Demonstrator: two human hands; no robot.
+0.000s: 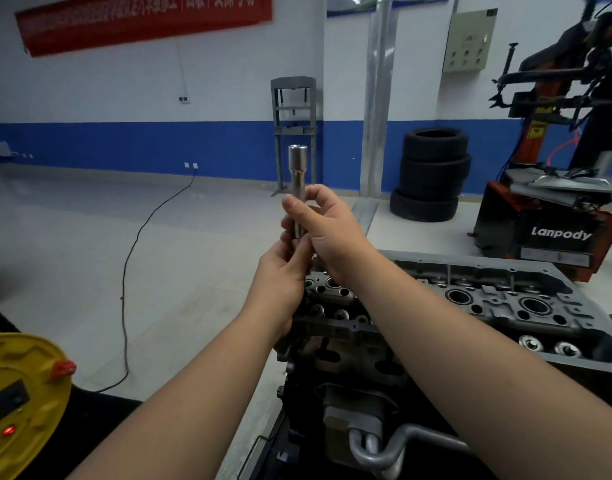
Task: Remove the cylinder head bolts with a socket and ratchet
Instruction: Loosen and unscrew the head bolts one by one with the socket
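Both hands were up in front of the person, working one tool between them. The right hand (pixel 327 223) had its grip curled round the shaft of a long extension bar (pixel 297 202), thumb and fingers wrapped at mid-shaft. Just below it, the left hand (pixel 285 268) pinched the lower end of the same bar, fingertips touching the right hand's heel. The bar stood upright, and the chrome socket (pixel 297 159) sat on top of it, above both grips, open end facing up (I couldn't make out any ratchet, the bottom end was hidden in the left palm).

The cylinder head (pixel 488 299) lay right under and to the right of the grips, on top of the engine, valve gear and bores showing. Whether any head bolts were in or out I couldn't tell from this angle.

Far behind the grips: a stack of three tires (pixel 432 174), a grey shop press (pixel 294 129), and off to the right a red Lanpody tire changer (pixel 554 216). Lower left of the grips was a yellow cable reel (pixel 20 403), its black cord (pixel 131 271) trailing over the floor to a wall outlet.
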